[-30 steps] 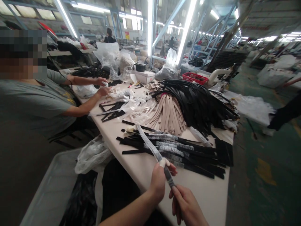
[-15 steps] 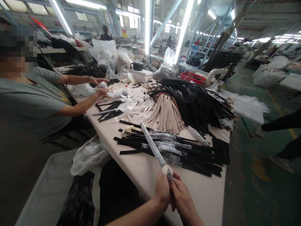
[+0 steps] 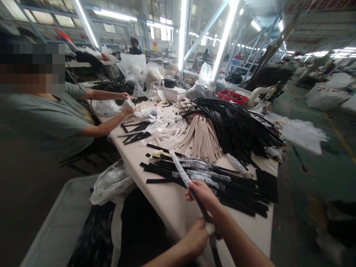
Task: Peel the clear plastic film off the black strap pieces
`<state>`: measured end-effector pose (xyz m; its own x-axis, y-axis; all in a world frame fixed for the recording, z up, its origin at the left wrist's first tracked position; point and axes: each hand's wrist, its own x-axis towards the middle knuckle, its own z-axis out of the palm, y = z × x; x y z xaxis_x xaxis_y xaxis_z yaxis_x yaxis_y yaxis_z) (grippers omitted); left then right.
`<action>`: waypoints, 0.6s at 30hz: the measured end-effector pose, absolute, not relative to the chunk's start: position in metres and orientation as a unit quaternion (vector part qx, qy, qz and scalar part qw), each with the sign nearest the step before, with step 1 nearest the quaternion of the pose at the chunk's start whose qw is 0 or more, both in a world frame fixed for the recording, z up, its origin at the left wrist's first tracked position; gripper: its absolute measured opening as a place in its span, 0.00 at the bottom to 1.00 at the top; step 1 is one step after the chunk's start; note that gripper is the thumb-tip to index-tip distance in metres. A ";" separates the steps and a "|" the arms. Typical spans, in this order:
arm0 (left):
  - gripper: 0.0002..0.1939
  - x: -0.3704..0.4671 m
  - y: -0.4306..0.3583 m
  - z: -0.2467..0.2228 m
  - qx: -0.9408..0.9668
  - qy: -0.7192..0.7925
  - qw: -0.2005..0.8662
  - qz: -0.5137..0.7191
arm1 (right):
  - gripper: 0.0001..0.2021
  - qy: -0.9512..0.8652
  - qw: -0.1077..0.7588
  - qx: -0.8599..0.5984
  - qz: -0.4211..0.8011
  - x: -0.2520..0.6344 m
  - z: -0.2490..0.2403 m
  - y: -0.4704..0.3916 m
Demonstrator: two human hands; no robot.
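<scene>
A long black strap point(image 3: 202, 208) runs between my two hands. Thin whitish plastic wrap point(image 3: 179, 167) covers its far end, which points up and away over the table. My right hand point(image 3: 202, 193) pinches the strap at the lower edge of that wrap. Closer to me, my left hand point(image 3: 197, 236) is closed around the strap, with a small white piece point(image 3: 210, 228) beside its fingers. Below that hand the strap's black tail hangs toward the bottom of the view. Just beyond my hands lie several black straps point(image 3: 161, 181), some partly covered in crinkled plastic.
A large heap of black strips point(image 3: 230, 122) and a fan of beige strips point(image 3: 201, 139) cover the table's far side. Loose clear plastic point(image 3: 167, 128) lies left of them. A co-worker point(image 3: 52, 122) handles white plastic at the left. A grey bin point(image 3: 63, 211) stands below the table edge.
My right hand has moved up the strap to the plastic wrap, and my left hand has come lower. More bare black strap now shows between them. The camera view has shifted slightly.
</scene>
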<state>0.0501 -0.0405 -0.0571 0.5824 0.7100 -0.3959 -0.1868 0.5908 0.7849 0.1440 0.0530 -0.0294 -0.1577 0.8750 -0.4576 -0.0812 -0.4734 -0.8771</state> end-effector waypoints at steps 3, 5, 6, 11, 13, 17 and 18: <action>0.15 0.016 -0.005 -0.048 0.334 0.337 0.842 0.256 | 0.19 -0.389 0.379 -0.526 0.655 0.130 -0.017 0.051; 0.20 -0.012 0.037 -0.027 0.266 0.298 0.854 0.333 | 0.19 -0.414 0.383 -0.519 0.642 0.127 -0.009 0.035; 0.22 -0.024 0.059 -0.015 0.241 0.280 0.842 0.393 | 0.19 -0.429 0.384 -0.519 0.633 0.126 -0.006 0.026; 0.17 -0.025 0.137 0.028 0.205 0.312 0.759 0.533 | 0.17 -0.450 0.392 -0.505 0.624 0.109 0.005 -0.003; 0.14 -0.009 0.139 0.033 0.223 0.316 0.733 0.559 | 0.19 -0.435 0.406 -0.494 0.634 0.101 0.005 0.000; 0.16 0.016 0.101 0.025 0.248 0.318 0.735 0.546 | 0.22 -0.449 0.444 -0.529 0.567 0.097 0.002 0.018; 0.16 0.018 0.087 0.021 0.250 0.329 0.736 0.537 | 0.23 -0.459 0.452 -0.539 0.543 0.098 0.001 0.021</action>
<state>0.0180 0.0873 0.0208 0.2073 0.9542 -0.2158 -0.6248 0.2988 0.7214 0.0975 0.0212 0.0011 -0.0107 0.9855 -0.1692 0.0039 -0.1692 -0.9856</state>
